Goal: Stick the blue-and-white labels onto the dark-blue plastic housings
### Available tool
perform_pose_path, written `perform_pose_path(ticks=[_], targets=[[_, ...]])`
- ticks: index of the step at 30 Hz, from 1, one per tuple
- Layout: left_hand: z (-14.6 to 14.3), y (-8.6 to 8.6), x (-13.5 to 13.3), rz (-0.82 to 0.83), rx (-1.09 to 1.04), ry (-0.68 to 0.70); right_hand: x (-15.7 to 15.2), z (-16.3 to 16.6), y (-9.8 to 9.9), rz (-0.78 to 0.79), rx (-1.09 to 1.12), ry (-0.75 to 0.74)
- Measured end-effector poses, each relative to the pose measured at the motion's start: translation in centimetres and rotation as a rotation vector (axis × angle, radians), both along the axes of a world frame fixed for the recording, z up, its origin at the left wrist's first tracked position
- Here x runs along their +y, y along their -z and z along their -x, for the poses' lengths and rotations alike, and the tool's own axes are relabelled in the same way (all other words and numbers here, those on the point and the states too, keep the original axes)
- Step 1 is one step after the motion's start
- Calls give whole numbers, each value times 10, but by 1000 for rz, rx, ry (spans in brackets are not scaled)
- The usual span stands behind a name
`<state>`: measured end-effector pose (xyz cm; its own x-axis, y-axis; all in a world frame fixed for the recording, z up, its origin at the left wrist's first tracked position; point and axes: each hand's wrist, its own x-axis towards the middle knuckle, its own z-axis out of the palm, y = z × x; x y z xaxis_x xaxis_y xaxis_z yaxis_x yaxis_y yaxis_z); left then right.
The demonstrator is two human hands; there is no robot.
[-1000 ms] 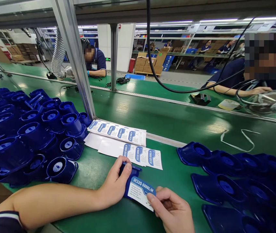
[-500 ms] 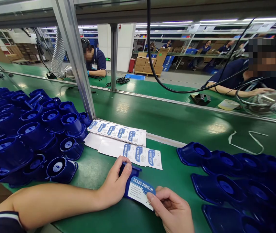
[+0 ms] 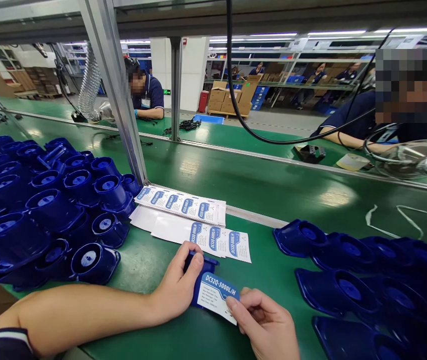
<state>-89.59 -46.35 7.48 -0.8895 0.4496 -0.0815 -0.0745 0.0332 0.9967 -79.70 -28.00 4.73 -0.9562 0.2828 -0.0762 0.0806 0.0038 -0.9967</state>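
Note:
My left hand [image 3: 183, 277] is closed round a blue plastic housing [image 3: 208, 264], thumb on top, just above the green bench. Between the thumb and fingers of my right hand [image 3: 264, 317] is the right end of a blue-and-white label [image 3: 217, 296] printed DC52Q-5000L/H. The label lies over the front face of the housing and hides much of it; whether its left side is stuck down I cannot tell. Beyond my hands are label sheets [image 3: 183, 204], with a partly used strip of labels [image 3: 219, 240] nearest me.
Several blue housings [image 3: 48, 205] are piled on the left, and more housings [image 3: 348, 290] stand in rows on the right. A metal post [image 3: 115, 90] rises behind the sheets. White strips [image 3: 393, 231] lie on the far belt. Co-workers [image 3: 149, 95] sit across from me.
My hands, the housing and the label hold almost still. The white strips on the far belt have shifted right. The co-worker at the right has moved slightly.

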Motion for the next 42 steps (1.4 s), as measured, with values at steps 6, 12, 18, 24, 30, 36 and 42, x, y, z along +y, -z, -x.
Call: perform_pose_path(ticks=[6,12,18,24,30,36,42], targets=[[0,1,0,-12,-1,0,0,1,0,-2,-11,-1],[0,2,1,-1,16,-3,1,1,2,-2,-16,1],[1,2,1,-4,4,-3,0,1,1,-3,-21,-6],[1,3,-1,0,8,-2,1,3,5,10,-40,-4],[1,6,-1,-15,3,-6,-1,7,4,54,-100,-6],[0,3,0,-37,22,-33,-13,6,-16,55,-88,120],[1,3,2,-26,11,-65,1,5,-24,-241,-41,177]])
